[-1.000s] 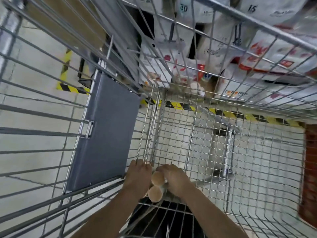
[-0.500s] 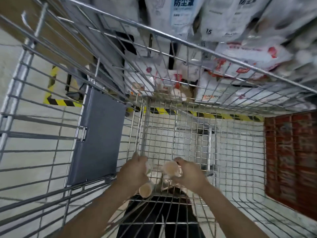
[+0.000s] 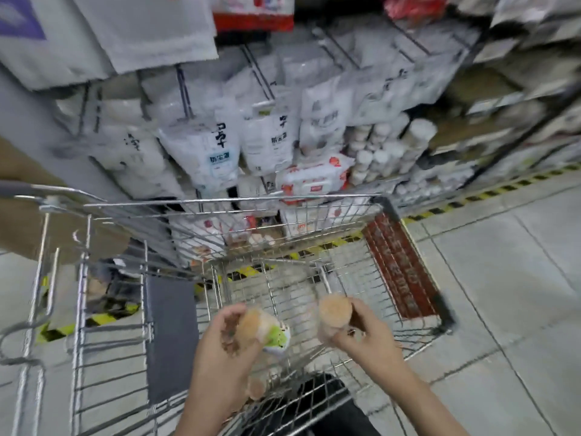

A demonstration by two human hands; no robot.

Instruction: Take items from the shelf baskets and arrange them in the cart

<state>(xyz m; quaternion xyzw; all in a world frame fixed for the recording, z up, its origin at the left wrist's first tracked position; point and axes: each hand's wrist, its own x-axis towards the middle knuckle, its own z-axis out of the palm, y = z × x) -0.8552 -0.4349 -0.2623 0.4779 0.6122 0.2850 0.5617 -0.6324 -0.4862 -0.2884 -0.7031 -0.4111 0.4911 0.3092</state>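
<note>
Over the wire cart (image 3: 371,215), near its handle edge: left hand (image 3: 226,341) fingers curled round a green-labelled cup (image 3: 261,332), right hand (image 3: 364,335) fingers gripping another tan-topped cup (image 3: 334,311), cups apart.

Two bare forearms here, no sleeves, no watch, no rings on the left hand (image 3: 229,341) or right hand (image 3: 361,335). Behind the fingers (image 3: 353,305), dark trousers (image 3: 317,401) show below.
</note>
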